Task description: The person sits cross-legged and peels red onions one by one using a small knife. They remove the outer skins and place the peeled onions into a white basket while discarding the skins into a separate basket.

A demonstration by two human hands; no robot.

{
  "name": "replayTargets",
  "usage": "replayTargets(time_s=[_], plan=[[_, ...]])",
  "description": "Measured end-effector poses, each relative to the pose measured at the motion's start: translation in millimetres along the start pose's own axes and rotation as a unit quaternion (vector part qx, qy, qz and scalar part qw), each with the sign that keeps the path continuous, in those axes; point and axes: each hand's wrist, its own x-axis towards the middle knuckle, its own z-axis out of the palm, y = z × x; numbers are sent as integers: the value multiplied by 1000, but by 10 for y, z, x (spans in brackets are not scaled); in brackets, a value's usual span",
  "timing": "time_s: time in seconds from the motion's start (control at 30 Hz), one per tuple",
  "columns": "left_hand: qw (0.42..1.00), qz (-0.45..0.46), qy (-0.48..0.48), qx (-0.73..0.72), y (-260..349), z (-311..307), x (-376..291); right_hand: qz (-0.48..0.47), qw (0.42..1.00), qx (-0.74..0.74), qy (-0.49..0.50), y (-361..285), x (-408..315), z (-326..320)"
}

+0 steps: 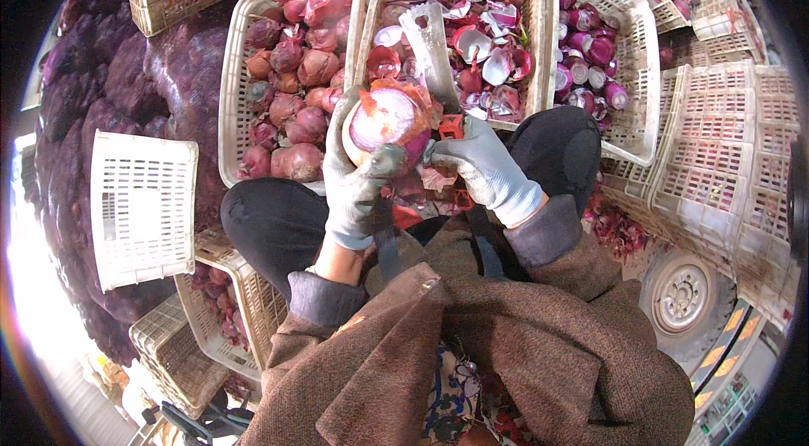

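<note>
My left hand [360, 180], in a grey-white work glove, grips a large red onion [383, 119] from its left side and below. The onion's pale, ringed cut face is turned up, and brown-red skin hangs on around its edge. My right hand [483, 165], gloved too, is at the onion's right side with fingers curled and fingertips against it; whether they pinch skin or a small tool is hidden. A loose skin piece [437, 179] shows below these fingertips. Just beyond, a pale dirty strip [433, 51] lies across the crate of peelings [540, 23].
At left stands a crate [229, 92] of unpeeled red onions [319, 67]; at right, a crate [648, 67] holds peeled ones [600, 51]. Full purple mesh sacks [120, 73] and an upturned white crate [145, 206] lie further left. Stacked crates [701, 143] and a wheel [682, 294] are at right.
</note>
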Motion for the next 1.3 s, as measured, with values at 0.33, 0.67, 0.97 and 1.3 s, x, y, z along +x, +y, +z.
replayTargets(time_s=[0.33,0.67,0.97,1.3], plan=[[998,-39,-5,-41,-75,-19,-14,-93,991,58,79,252,171,122],[970,-172,28,-168,-142,-201,-1,-73,964,-161,200,-49,138,-129],[991,-114,-56,-44,-233,-225,21,-242,876,-384,164,-155,173,21],[973,-165,-8,-162,-144,-177,-3,-82,985,-110,100,-124,26,-78]])
